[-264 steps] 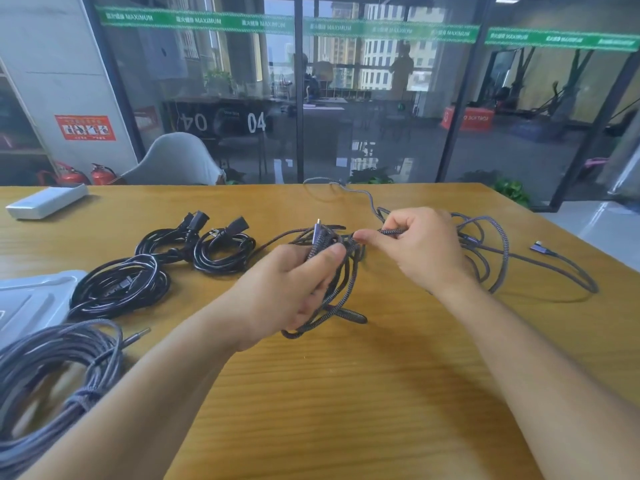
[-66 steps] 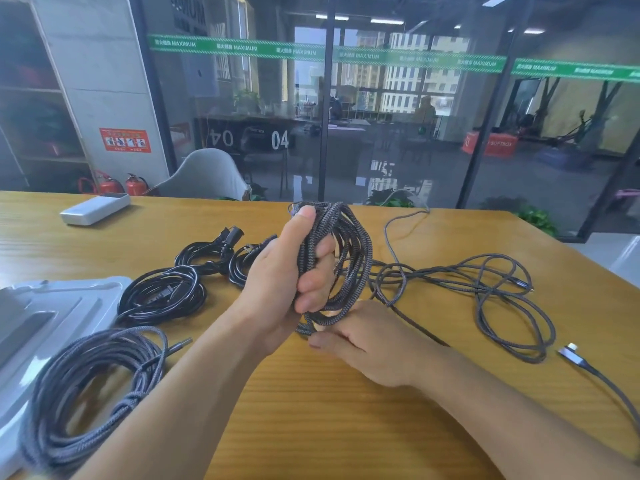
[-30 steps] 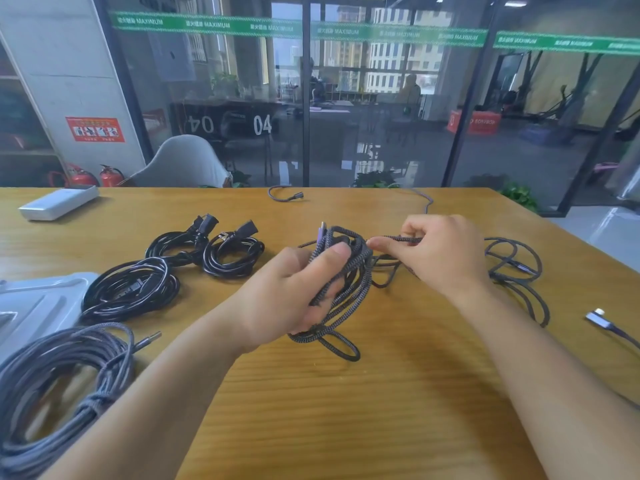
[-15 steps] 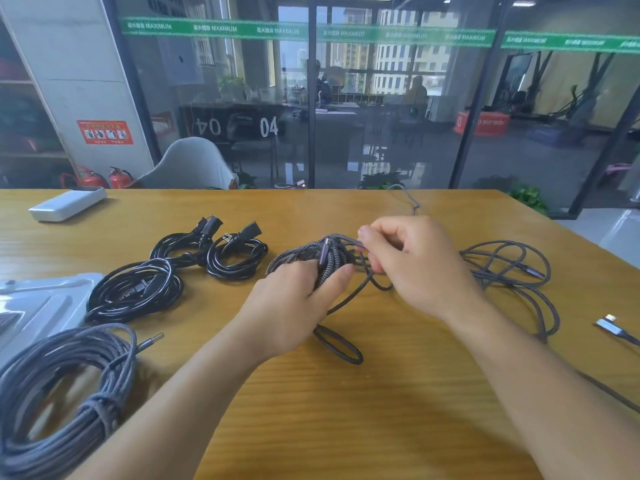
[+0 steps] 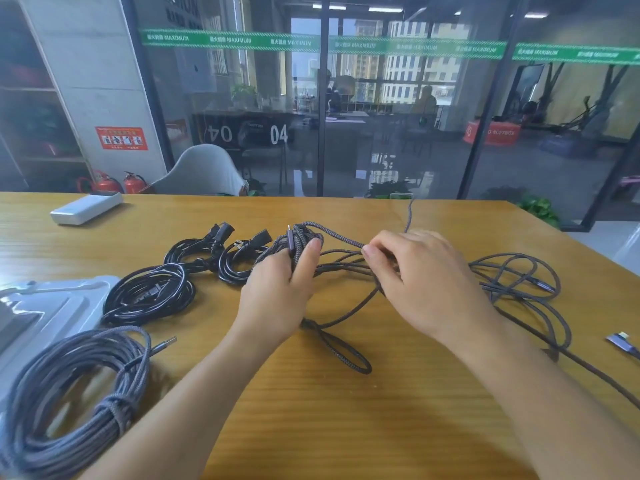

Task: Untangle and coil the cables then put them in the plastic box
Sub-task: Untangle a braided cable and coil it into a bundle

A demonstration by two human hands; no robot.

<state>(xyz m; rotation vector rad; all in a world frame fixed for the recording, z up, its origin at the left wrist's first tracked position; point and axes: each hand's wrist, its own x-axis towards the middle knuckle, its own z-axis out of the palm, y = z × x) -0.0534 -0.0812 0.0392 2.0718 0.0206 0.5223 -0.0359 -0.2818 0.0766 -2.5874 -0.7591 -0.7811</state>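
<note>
**On the wooden table: a braided cable half coiled between two hands**

At the middle of the wooden table (image 5: 346, 427), seen from the head camera, the left hand (image 5: 277, 299) grips a bundle of loops of the braided cable (image 5: 346, 355), its thumb laid up along the near side of the bundle and its fingers curled round the far side. A metal plug end sticks up from the top of the bundle, just beside the thumb tip. The right hand (image 5: 426, 282) lies just right of it, palm down, its fingertips pinching one strand of the same cable where it leaves the bundle. Below the hands a long loop of the cable rests on the table toward the near side. To the right, the loose remainder of the cable (image 5: 519, 282) sprawls in open tangled curves, and one strand runs off toward the far edge of the table. A flat plug (image 5: 621, 341) lies at the right edge.

Left of the hands sit two coiled black power cables (image 5: 149, 296), the nearer one larger, the farther ones with plugs pointing away. At the near left lies a coiled grey cable (image 5: 69, 393), bound with a wrap, partly over the plastic box (image 5: 52, 306). A white block (image 5: 86, 207) rests at the far left of the table.
</note>
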